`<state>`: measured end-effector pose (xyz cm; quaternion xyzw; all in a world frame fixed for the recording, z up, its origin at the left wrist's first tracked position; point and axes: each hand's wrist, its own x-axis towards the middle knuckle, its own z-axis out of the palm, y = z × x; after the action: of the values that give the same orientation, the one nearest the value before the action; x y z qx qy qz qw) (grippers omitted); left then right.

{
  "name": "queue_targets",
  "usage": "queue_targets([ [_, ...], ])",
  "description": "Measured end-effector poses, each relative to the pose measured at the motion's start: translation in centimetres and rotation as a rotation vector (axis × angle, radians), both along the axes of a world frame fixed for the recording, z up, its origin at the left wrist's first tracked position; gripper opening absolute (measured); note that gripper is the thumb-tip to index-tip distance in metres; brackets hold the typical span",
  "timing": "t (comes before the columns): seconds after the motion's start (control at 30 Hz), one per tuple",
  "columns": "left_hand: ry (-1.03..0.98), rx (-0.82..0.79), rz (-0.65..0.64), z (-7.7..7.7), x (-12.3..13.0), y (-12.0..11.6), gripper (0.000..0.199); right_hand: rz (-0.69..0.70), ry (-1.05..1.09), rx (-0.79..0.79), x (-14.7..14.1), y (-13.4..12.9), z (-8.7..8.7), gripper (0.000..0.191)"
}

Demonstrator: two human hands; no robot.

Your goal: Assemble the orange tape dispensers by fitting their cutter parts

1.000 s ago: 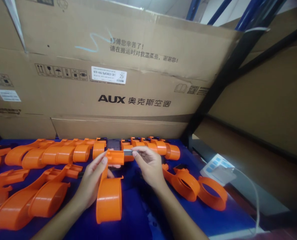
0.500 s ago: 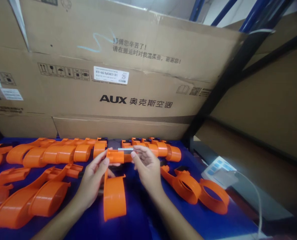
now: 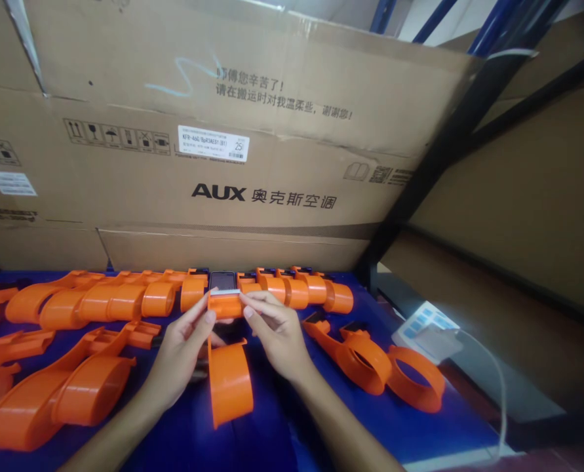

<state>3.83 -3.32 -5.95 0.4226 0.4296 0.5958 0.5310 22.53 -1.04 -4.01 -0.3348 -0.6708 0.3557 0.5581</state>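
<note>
An orange plastic tape dispenser [image 3: 233,385] hangs above the blue table, its curved body pointing down. My left hand [image 3: 184,341] is closed around the left end of its head, thumb in front and fingers behind. Along the top of the head lies a light, toothed blade strip [image 3: 225,292]. At the head's right end, my right hand [image 3: 274,331] pinches the blade piece with thumb and fingers. Those fingertips hide the part they hold. Behind the left fingers, dark parts under the head are only partly visible.
Several orange dispensers [image 3: 95,301] line the back of the blue table [image 3: 174,439], some with black tips. More lie at left [image 3: 95,391] and right [image 3: 365,359]. A dark-screened device [image 3: 222,280] stands among them. Behind rises a large cardboard sheet [image 3: 282,157]; a white cabled box [image 3: 427,332] sits right.
My right hand has moved left, sliding the toothed strip along the top of the dispenser's head. The black part between hand and head is no longer visible. The view has shifted slightly.
</note>
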Motion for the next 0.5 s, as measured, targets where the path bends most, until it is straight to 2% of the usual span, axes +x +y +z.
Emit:
queue_targets([
  [0.13,-0.055,-0.056,-0.018,-0.1,-0.3,0.3,0.083,0.110,-0.031,-0.136,-0.1,-0.5,0.1,0.047],
  [0.33,-0.069,-0.019,0.122,0.1,-0.6,0.9,0.079,0.525,-0.002,-0.307,-0.2,-2.1,1.4,0.081],
  [0.43,-0.009,-0.001,0.137,-0.3,-0.8,1.3,0.073,0.568,-0.004,-0.310,-0.5,-2.3,1.2,0.096],
  [0.5,0.016,-0.010,0.147,-0.6,-0.8,1.6,0.071,0.553,-0.008,-0.298,-0.7,-2.2,0.9,0.099],
])
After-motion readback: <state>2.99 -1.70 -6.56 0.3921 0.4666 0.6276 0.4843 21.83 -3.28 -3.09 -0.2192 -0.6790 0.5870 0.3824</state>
